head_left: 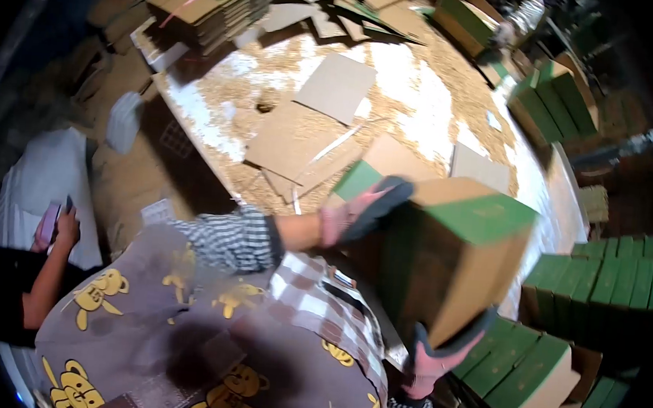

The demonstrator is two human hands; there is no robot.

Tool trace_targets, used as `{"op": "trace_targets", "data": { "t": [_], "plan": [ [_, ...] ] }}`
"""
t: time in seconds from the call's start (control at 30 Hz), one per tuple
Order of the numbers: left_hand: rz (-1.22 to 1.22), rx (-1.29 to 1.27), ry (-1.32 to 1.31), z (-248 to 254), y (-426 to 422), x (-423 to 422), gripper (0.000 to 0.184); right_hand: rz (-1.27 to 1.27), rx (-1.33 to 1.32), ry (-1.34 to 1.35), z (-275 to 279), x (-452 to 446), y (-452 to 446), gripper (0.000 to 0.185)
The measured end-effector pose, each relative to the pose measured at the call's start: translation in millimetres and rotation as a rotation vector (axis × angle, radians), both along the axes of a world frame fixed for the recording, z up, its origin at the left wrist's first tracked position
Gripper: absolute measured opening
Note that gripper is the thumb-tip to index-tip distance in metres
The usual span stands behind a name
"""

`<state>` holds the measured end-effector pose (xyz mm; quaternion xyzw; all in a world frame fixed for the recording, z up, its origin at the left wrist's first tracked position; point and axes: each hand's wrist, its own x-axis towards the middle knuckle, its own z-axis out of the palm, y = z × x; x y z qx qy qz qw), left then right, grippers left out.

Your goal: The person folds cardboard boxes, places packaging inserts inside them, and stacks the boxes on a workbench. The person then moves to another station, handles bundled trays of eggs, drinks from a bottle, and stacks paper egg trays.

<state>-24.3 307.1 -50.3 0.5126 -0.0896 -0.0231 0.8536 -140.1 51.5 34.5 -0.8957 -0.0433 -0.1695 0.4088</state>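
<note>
Right now we have a green-and-brown cardboard box (465, 246) tilted between our two gloved hands, above the near edge of the table (420, 81). Our left hand (368, 211) lies along the upper left edge of the box, fingers nearly straight and close together, steadying it. Our right hand (445, 351) supports the lower corner, thumb and fingers spread apart around it. The box is slightly blurred, so we cannot tell exactly where every fingertip presses.

Beyond the box we see a brown cardboard sheet (289, 143) lying near a grey sheet (337, 88), with another grey board (480, 168) partly behind the box. A stack of flattened cartons (211, 15) sits at the far left corner. To our right, packed green boxes (597, 271) stand in rows. On our left, another person's hand (68, 228) holds a phone (50, 222); at the far right, a co-worker's hand (502, 34) is beside an open carton (461, 23).
</note>
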Motion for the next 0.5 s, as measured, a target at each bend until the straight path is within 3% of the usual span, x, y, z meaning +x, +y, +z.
{"op": "trace_targets", "data": {
  "t": [0.03, 0.07, 0.1, 0.13, 0.2, 0.27, 0.3, 0.33, 0.4, 0.43, 0.5],
  "plan": [
    [-0.046, -0.206, 0.157, 24, -2, 25, 0.05, -0.028, 0.033, -0.04, -8, -3, 12, 0.099],
    [-0.06, -0.121, -0.017, 83, 5, 32, 0.049, -0.06, 0.065, -0.09, -16, -3, 23, 0.091],
    [-0.098, -0.027, -0.126, 145, 6, 29, 0.052, -0.132, 0.582, 0.097, -82, -17, 13, 0.071],
    [0.207, 0.604, -0.655, 154, 2, 44, 0.053, 0.018, 0.426, 0.495, -70, -10, 13, 0.068],
    [-0.124, 1.132, -0.787, 181, -5, 25, 0.039, 0.045, 0.483, 0.331, -59, 1, -6, 0.063],
    [-0.237, 1.263, -0.883, 136, -34, 7, 0.035, 0.068, 0.609, 0.059, -54, 33, -25, 0.056],
    [-0.409, 1.252, -0.972, 119, -42, -4, 0.024, 0.197, 1.236, 0.087, -17, 41, -17, 0.053],
    [-0.068, 1.188, -1.057, 51, -85, -19, 0.018, 0.057, 1.32, 0.188, 9, 52, 3, 0.066],
    [-0.565, 0.963, -0.97, 42, -97, -14, 0.025, 0.536, -0.225, -0.42, 14, 93, 18, 0.045],
    [-0.43, 0.934, -0.978, 68, -66, -4, 0.023, 0.45, -0.278, -0.382, 21, 103, 48, 0.046],
    [-0.047, 0.753, -0.881, 119, 5, 13, 0.03, 0.232, 0.063, -0.043, 9, 120, 78, 0.047]
  ]
}}
